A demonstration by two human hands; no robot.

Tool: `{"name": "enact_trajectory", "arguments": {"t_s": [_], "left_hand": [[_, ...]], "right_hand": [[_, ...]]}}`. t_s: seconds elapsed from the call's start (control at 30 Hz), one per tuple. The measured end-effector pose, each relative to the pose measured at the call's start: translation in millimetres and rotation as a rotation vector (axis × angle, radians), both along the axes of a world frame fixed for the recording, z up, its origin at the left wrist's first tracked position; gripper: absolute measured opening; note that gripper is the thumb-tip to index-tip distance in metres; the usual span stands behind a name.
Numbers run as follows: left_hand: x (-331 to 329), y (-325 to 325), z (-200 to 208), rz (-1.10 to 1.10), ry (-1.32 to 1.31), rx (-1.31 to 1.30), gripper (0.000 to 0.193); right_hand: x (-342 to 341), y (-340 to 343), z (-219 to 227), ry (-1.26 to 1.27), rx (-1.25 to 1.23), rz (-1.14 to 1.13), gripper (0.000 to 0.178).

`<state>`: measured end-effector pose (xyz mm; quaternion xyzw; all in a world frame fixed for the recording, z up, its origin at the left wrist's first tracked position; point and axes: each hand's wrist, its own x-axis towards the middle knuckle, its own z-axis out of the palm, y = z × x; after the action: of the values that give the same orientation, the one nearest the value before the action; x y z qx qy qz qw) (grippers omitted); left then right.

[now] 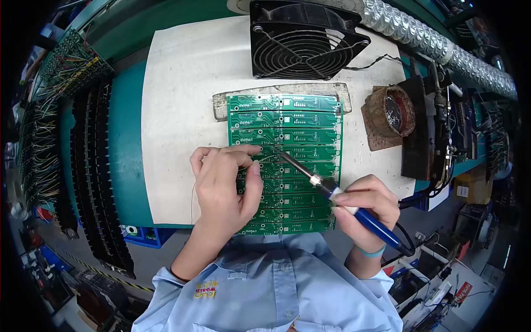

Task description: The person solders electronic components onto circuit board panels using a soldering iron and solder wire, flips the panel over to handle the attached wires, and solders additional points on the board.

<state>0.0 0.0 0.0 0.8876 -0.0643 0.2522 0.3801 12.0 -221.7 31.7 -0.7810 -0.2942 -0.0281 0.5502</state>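
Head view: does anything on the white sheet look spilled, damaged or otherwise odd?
No clear spill stands out. Two things look worn: the brown cup at the right has a stained, crusty rim with pale specks inside, and the strip partly covered by the green circuit panel is blotched and scuffed.

— Evenly lit?
— Brightest on the large white rectangular sheet (177, 110); glinting along the silver crinkled-foil duct (426, 39).
— And toward the rim?
— Bent by the fisheye, darkening to black, softer in detail.
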Motion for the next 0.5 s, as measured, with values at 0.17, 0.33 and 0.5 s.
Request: {"name": "enact_trajectory", "arguments": {"t_s": [0.17, 0.33, 0.5], "left_hand": [[0.9, -4.1, 2.3, 0.001, 0.001, 0.014, 0.017], [2.6, -5.9, 0.6, 0.024, -0.007, 0.045, 0.018], [3.7, -7.1, -0.3, 0.044, -0.024, 0.082, 0.019]], "right_hand": [[-13.6, -20.4, -24.4, -0.14, 0.237, -0.605, 0.04], [-7.2, -11.2, -20.1, -0.016, 0.066, -1.0, 0.032], [-28.9, -8.0, -3.4, -0.269, 0.005, -0.446, 0.018]]}}
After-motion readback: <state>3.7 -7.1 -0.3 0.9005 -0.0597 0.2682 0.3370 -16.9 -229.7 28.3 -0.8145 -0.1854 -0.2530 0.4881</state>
